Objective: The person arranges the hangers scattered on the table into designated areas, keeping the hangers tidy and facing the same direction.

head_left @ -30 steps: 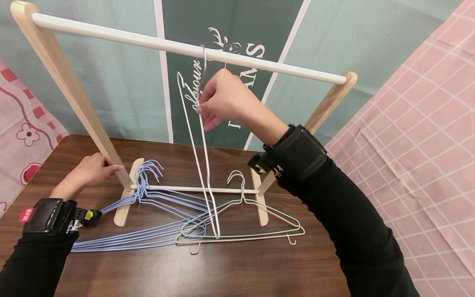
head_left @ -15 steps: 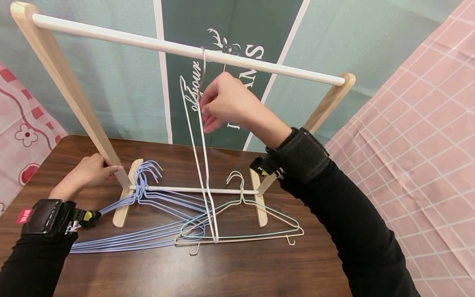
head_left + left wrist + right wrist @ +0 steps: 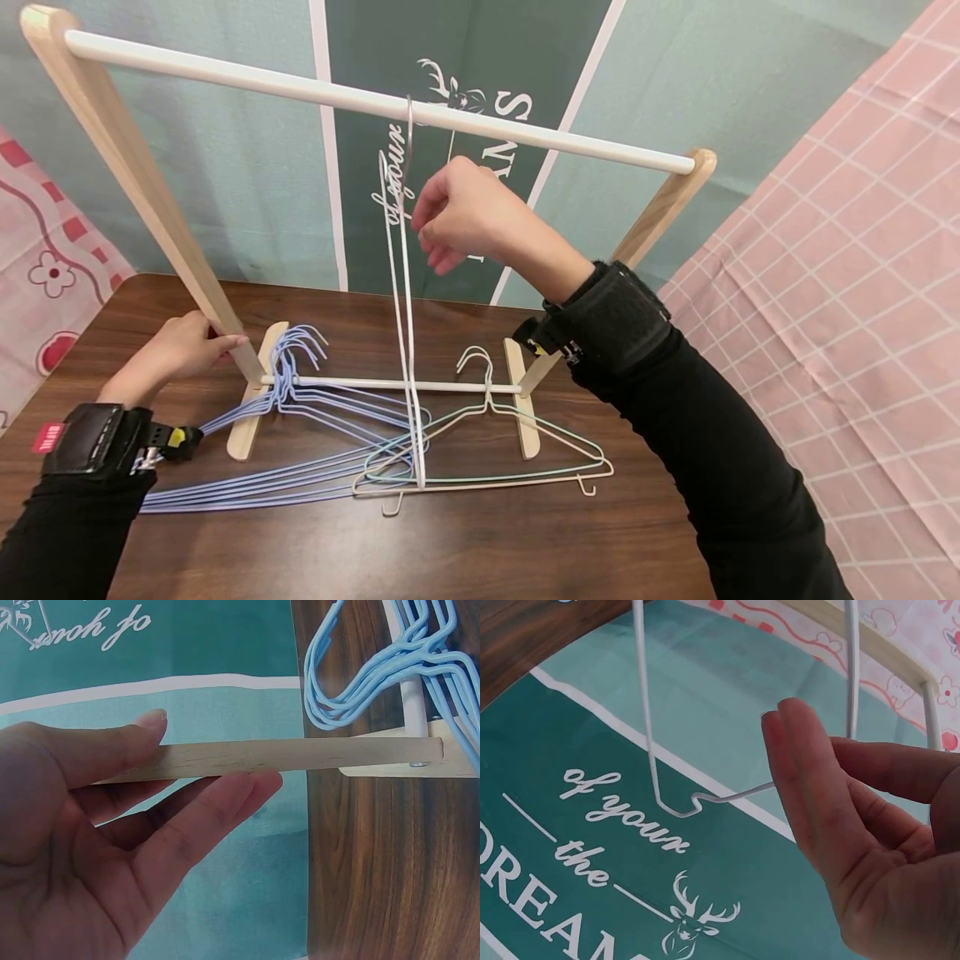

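A white wire hanger (image 3: 409, 350) hangs by its silver hook from the white top rail (image 3: 247, 77) of a wooden rack, seen nearly edge-on in the head view. Just to its right, my right hand (image 3: 468, 217) is in the air with loosely bent fingers and nothing between them. In the right wrist view, the fingers (image 3: 802, 772) cover part of the hanger's wire. My left hand (image 3: 180, 343) holds the rack's left wooden post (image 3: 131, 167) low down. The left wrist view has the thumb and fingers on opposite sides of that post (image 3: 240, 756).
Several blue hangers (image 3: 283, 379) hang bunched on the left of the low rail (image 3: 450, 386). A green and a beige hanger (image 3: 490, 379) hang on its right. The brown table (image 3: 480, 550) lies beneath. A printed curtain (image 3: 225, 208) backs the rack.
My right hand has let go of the white hanger and moved slightly right and down. The hanger has swung round to a narrower, straighter hang. The left hand stays on the post.
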`<state>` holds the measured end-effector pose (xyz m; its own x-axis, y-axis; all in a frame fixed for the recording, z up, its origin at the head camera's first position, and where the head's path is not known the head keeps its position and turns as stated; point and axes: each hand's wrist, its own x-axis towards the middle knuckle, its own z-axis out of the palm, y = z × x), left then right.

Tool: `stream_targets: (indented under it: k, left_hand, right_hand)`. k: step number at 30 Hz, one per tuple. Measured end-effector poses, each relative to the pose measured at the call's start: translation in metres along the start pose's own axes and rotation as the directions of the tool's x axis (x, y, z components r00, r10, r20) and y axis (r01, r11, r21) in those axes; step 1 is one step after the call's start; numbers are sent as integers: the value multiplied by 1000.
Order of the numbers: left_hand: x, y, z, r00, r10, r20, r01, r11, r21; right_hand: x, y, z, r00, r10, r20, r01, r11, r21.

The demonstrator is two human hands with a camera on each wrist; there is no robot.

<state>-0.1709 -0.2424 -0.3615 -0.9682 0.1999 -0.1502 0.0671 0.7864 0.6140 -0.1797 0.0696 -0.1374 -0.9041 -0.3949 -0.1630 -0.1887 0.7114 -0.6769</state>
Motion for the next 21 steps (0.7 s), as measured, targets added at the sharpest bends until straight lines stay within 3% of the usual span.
stream_targets:
  k: [15,21]
  left_hand:
    - [0,1,0,1000,1,-4,-1,1000,1]
    - [0,2,-1,1000,-2,-3,2,1000,4]
  right_hand:
    - [0,28,-1,998,57,1,-56,980,-190]
    - [1,48,2,997,71,-14,-72,973,-217]
